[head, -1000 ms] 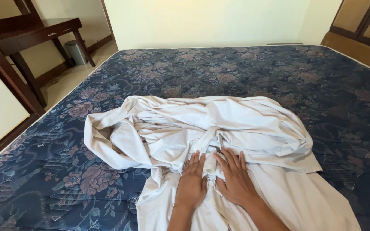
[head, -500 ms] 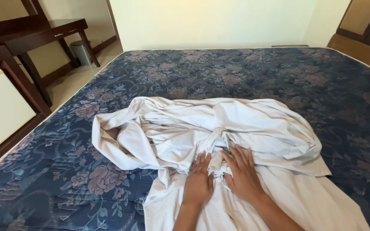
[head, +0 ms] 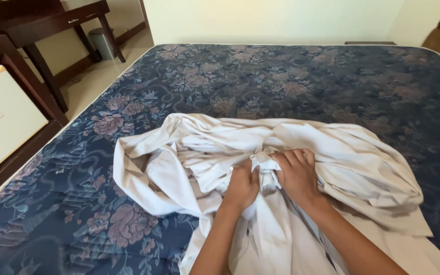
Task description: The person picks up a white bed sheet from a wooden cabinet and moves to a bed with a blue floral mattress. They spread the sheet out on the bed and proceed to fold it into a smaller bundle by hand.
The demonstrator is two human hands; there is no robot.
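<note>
We are looking down at a crumpled white cotton bed sheet (head: 260, 153) heaped on the near half of a bare mattress with a dark blue floral quilted cover (head: 291, 81), and it is a real tangle: soft folds run across it from left to right, a thick rolled edge curls round on the left, and a flatter, smoother panel trails toward us between the forearms and off the bottom right. The cloth is plain, off-white, with no pattern that we can see. Both of our hands are in the middle of the heap, side by side and almost touching. Our left hand (head: 241, 186) is clenched on a bunch of the sheet, fingers curled under so that fabric puffs up above the knuckles. Our right hand (head: 297, 175) is closed on the same gathered knot, its fingers wrapped over the top of it. Between the 2 hands a small peak of pinched cloth stands up. As for containers, there is 1 small grey waste bin (head: 102, 43) on the pale tiled floor at the top left, just beside the legs of a dark wooden desk (head: 52, 23); we cannot tell what lies in it. Nearer on the left sits a cream-fronted cabinet (head: 3, 119) in a dark wooden frame, its door shut.
</note>
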